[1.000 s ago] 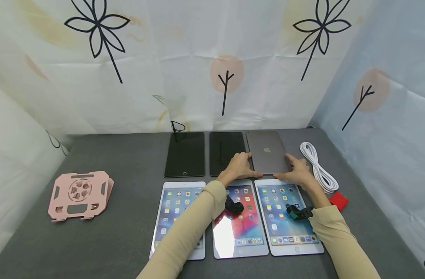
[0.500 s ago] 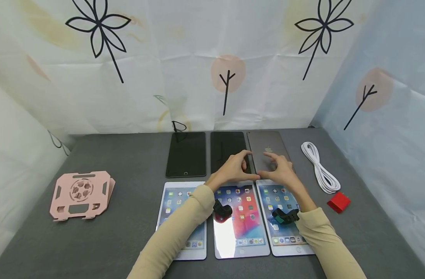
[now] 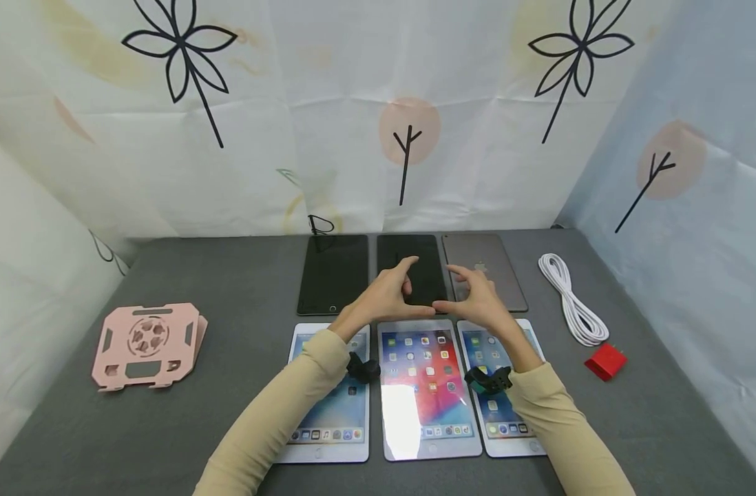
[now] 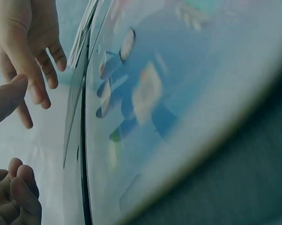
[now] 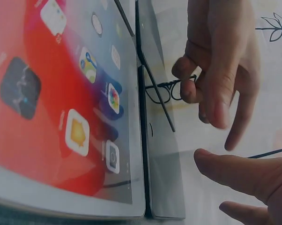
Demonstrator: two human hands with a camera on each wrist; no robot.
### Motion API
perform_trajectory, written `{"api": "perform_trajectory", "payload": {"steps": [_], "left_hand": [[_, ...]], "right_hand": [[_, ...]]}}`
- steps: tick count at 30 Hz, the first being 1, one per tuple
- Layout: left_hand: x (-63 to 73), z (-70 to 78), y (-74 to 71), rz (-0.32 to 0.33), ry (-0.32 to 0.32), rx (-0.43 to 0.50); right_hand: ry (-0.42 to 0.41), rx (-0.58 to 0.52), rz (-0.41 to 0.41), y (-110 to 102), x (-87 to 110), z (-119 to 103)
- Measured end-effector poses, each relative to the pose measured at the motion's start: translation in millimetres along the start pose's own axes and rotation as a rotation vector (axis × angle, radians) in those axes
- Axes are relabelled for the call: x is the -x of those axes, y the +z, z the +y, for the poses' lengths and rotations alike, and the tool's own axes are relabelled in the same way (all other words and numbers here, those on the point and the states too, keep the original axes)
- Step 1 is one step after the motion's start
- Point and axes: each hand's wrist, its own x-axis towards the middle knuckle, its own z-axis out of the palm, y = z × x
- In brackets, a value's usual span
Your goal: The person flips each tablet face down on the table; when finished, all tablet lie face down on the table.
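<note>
My left hand (image 3: 383,296) and right hand (image 3: 479,302) hover over the back row of tablets, thumbs and index fingers spread apart. Between them shows the middle dark tablet (image 3: 429,279), screen up. Their thumb tips nearly meet at its near edge. Both wrist views show a gap between the fingers and the tablets; neither hand holds anything. Left of it lies another dark tablet (image 3: 333,272); to the right, a grey one (image 3: 496,265) lies back up. Below the wrists are three lit white tablets: left (image 3: 337,413), middle (image 3: 432,393) and right (image 3: 500,412), the outer two partly hidden by the arms.
A pink perforated stand (image 3: 120,331) sits at the left of the grey table (image 3: 186,441). On the right lie a coiled white cable (image 3: 571,302) and a red charger plug (image 3: 606,362). A printed curtain (image 3: 328,124) closes off the back and sides.
Both hands have left the edges of the grey tablet, drawn closer together and moved left over the middle dark tablet. The tablets lie as before.
</note>
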Motion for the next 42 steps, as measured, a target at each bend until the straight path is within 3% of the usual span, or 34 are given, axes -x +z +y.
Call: {"api": "perform_trajectory", "payload": {"steps": [5,10,18,22,31,42], "left_hand": [[11.5,-18.0,-12.5,0.022,-0.05,-0.014],[21.5,-36.0,-23.5,0.055,-0.111,0.032],[26.4,-53.0,-24.9,0.052,-0.144,0.063],[25.3,-56.7,-20.1,0.065,-0.161,0.026],[21.2,-59.0,-8.5,0.088,-0.258,-0.19],[17.7,-57.4,-7.4,0.075,-0.239,-0.179]], "right_hand": [[0.029,-0.007,-0.022,5,-8.0,-1],[0.051,-0.029,-0.048,8,-16.0,2],[0.07,-0.001,-0.082,11,-26.1,13],[0.072,0.01,-0.107,12,-27.6,14],[0.112,0.084,-0.105,19,-28.0,12],[0.12,0.089,-0.103,21,-28.1,12]]}}
